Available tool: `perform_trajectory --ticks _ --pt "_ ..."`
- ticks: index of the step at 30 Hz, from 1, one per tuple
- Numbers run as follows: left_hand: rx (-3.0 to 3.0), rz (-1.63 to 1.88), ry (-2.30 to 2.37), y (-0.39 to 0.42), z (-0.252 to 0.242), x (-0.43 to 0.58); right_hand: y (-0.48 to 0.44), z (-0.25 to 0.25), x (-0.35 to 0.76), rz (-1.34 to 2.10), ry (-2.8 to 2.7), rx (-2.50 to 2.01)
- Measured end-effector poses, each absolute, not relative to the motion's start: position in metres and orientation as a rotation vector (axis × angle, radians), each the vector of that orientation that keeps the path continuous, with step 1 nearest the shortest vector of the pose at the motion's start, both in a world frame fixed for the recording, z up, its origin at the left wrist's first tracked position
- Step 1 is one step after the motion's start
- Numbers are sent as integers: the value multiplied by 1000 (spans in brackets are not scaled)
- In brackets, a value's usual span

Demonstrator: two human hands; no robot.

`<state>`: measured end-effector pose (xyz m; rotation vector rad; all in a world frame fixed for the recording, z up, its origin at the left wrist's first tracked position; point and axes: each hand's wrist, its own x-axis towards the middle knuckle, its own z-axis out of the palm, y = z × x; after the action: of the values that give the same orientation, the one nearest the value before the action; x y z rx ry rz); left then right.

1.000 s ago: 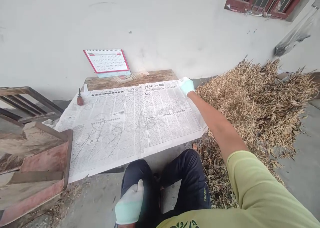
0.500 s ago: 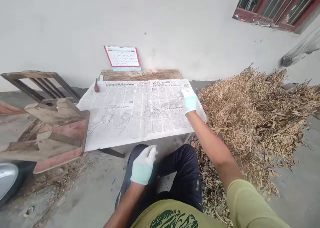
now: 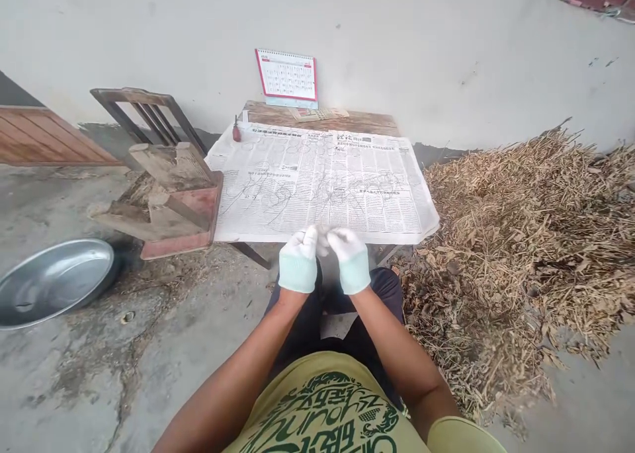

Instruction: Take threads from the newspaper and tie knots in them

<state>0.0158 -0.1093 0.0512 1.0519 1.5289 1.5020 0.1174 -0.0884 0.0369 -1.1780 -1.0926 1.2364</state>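
My left hand (image 3: pixel 299 258) and my right hand (image 3: pixel 351 258) wear white gloves with pale green cuffs. They meet just in front of the table's near edge, above my knees. The fingers of both are pinched closed, their tips close together; whatever they hold is too small or fine to make out. Beyond them, newspaper sheets (image 3: pixel 404 218) cover most of the table. Thin, dark, curly strands (image 3: pixel 284 194), like fine wire or thread, lie scattered across the print. At the far left corner of the paper stands a small red-handled screwdriver (image 3: pixel 237 131).
A desk calendar (image 3: pixel 288 76) leans against the wall behind the wooden tabletop (image 3: pixel 367 121). Left of the table are an upturned wooden stool (image 3: pixel 186 208), a chair (image 3: pixel 143 112) and a metal basin (image 3: pixel 59 278). Dry plant stalks (image 3: pixel 516 241) are heaped on the right.
My right hand has come back from the right side of the newspaper to meet my left hand, which has risen from my lap. The view has shifted left and down.
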Motion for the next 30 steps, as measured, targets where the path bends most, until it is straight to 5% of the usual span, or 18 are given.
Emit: perform_trajectory --ticks 9,23,30 --pt "1317 992 1388 -112 44 -28 -78 39 154 1371 -1503 -1267" --pt "968 1164 1433 -124 13 -10 -107 18 134 724 -1648 -1453" --pt "1161 919 1388 -126 16 -27 -98 24 149 1161 -1687 -1267"
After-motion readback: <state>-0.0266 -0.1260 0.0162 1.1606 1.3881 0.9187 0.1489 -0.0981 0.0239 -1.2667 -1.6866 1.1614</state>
